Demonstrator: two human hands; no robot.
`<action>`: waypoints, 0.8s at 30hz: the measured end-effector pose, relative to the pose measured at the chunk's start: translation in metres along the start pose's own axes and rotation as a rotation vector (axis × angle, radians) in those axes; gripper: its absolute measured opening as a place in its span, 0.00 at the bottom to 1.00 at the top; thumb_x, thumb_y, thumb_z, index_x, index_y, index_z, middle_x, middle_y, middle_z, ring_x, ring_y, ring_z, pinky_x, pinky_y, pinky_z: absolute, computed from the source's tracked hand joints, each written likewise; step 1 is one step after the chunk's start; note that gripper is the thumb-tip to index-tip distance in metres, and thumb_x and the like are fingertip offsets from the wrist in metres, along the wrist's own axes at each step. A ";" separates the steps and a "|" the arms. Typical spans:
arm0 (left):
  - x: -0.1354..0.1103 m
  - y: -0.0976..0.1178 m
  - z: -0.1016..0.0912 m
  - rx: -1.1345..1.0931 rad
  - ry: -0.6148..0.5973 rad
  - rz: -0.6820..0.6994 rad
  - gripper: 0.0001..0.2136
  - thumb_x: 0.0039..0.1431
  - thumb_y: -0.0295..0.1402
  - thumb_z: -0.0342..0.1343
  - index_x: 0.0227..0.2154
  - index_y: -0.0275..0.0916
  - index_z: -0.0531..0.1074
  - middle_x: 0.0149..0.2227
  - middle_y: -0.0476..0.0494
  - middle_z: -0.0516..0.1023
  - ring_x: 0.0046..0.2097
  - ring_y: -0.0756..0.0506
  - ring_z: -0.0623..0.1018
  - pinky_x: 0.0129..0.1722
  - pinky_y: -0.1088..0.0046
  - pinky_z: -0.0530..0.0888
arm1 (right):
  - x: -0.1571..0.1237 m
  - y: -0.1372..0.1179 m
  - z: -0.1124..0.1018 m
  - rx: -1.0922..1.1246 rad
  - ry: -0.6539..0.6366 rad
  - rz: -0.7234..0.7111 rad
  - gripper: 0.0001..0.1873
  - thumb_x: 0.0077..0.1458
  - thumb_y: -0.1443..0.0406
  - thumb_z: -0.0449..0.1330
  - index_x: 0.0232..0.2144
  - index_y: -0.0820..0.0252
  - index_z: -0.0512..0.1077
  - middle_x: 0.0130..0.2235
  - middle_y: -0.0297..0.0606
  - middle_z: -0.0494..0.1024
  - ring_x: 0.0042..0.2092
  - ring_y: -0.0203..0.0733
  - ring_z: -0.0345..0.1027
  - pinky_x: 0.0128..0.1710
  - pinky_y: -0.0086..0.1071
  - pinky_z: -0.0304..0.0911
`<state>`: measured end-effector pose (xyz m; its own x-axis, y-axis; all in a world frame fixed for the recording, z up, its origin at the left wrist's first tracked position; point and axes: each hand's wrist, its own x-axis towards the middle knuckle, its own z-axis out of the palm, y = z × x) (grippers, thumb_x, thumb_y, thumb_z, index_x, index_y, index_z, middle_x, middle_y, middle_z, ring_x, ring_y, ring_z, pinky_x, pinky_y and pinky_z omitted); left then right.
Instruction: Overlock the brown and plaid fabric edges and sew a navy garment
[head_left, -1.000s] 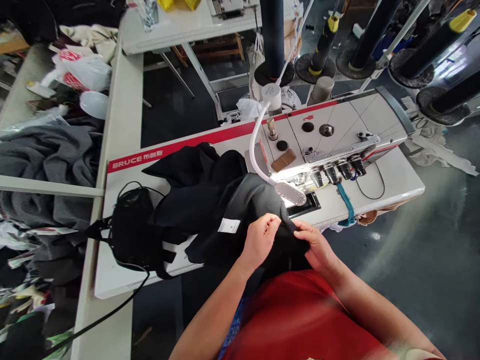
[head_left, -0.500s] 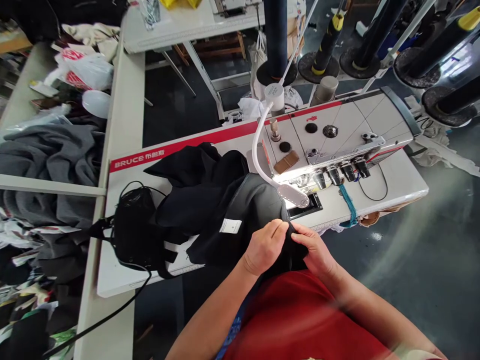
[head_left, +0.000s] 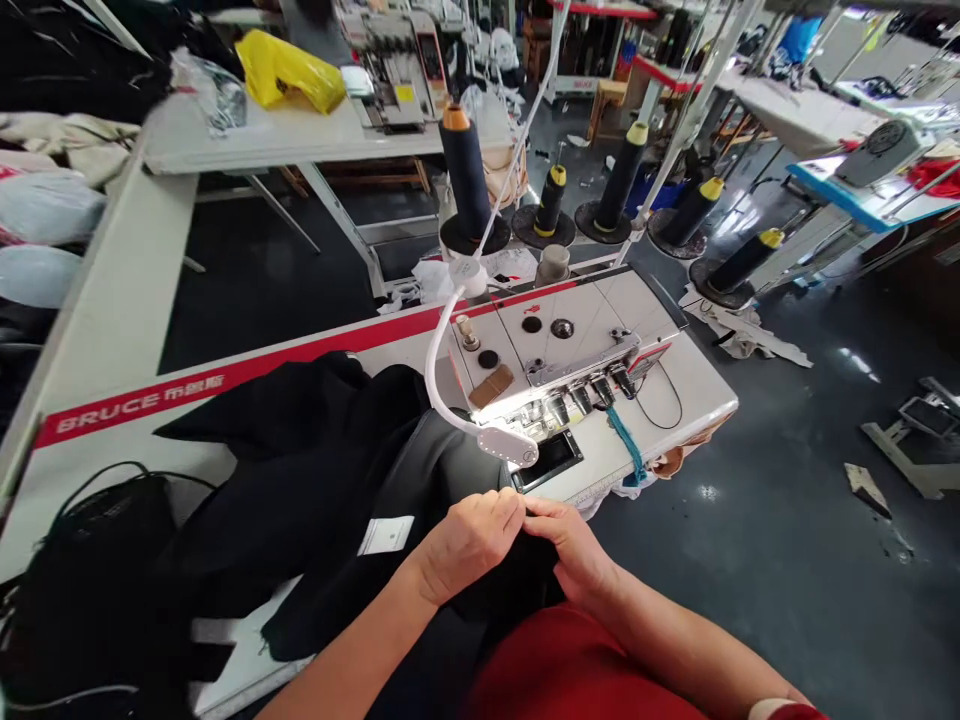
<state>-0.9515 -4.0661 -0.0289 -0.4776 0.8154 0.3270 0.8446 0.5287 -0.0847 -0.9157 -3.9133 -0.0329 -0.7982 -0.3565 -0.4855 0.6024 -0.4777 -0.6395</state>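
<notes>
The person's left hand (head_left: 469, 545) and right hand (head_left: 570, 545) are both curled closed, side by side and almost touching, pinching a fold of the black garment (head_left: 300, 470) between fingers and thumbs. The black garment lies bunched across the white sewing table (head_left: 240, 500), with a dark grey panel (head_left: 442, 470) on top and a small white label (head_left: 386, 535) just left of the left hand. The gathered edge sits close to the needle plate of the overlock sewing machine (head_left: 559, 365), just under the head of a white gooseneck lamp (head_left: 506, 443). A teal cord (head_left: 626, 445) hangs over the table's front edge to the right. Behind the machine, thread cones (head_left: 465, 170) stand on round bases. At the upper left of the frame, a yellow plastic bag (head_left: 281, 80) rests on a far table, its contents hidden. Along the left edge, white plastic bags (head_left: 45, 205) sit beside a cream cloth (head_left: 60, 150), and what the bags hold cannot be seen. A black mesh-covered object (head_left: 90, 570) with a cord sits at the lower left.
</notes>
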 end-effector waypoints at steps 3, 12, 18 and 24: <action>0.003 -0.001 -0.002 0.016 -0.011 0.030 0.08 0.56 0.18 0.45 0.33 0.32 0.67 0.26 0.47 0.69 0.24 0.50 0.69 0.23 0.73 0.66 | 0.000 -0.001 0.001 -0.065 0.034 -0.019 0.16 0.47 0.67 0.59 0.40 0.56 0.78 0.37 0.36 0.79 0.41 0.45 0.70 0.46 0.37 0.61; -0.021 -0.009 -0.002 -0.089 0.132 -0.487 0.06 0.56 0.21 0.47 0.32 0.36 0.67 0.28 0.48 0.72 0.29 0.52 0.73 0.28 0.77 0.68 | -0.003 0.012 -0.019 0.131 0.038 0.156 0.19 0.43 0.70 0.61 0.42 0.62 0.76 0.36 0.38 0.79 0.35 0.39 0.70 0.38 0.31 0.61; -0.045 -0.025 -0.014 -0.270 0.328 -0.919 0.06 0.52 0.21 0.49 0.27 0.38 0.68 0.27 0.49 0.71 0.27 0.54 0.70 0.28 0.79 0.68 | -0.001 0.024 -0.031 0.171 0.025 0.182 0.18 0.44 0.69 0.61 0.42 0.61 0.76 0.38 0.38 0.79 0.37 0.39 0.71 0.41 0.30 0.62; -0.041 -0.043 -0.028 -1.086 0.768 -1.464 0.02 0.52 0.30 0.53 0.28 0.37 0.67 0.28 0.50 0.75 0.23 0.54 0.73 0.17 0.83 0.64 | 0.000 0.033 -0.039 0.062 0.138 0.146 0.16 0.44 0.69 0.62 0.39 0.61 0.77 0.34 0.37 0.79 0.34 0.38 0.70 0.40 0.31 0.63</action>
<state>-0.9617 -4.1288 -0.0126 -0.8880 -0.4471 -0.1078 -0.1203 -0.0005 0.9927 -0.8953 -3.8979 -0.0775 -0.6917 -0.3139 -0.6504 0.7067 -0.4794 -0.5202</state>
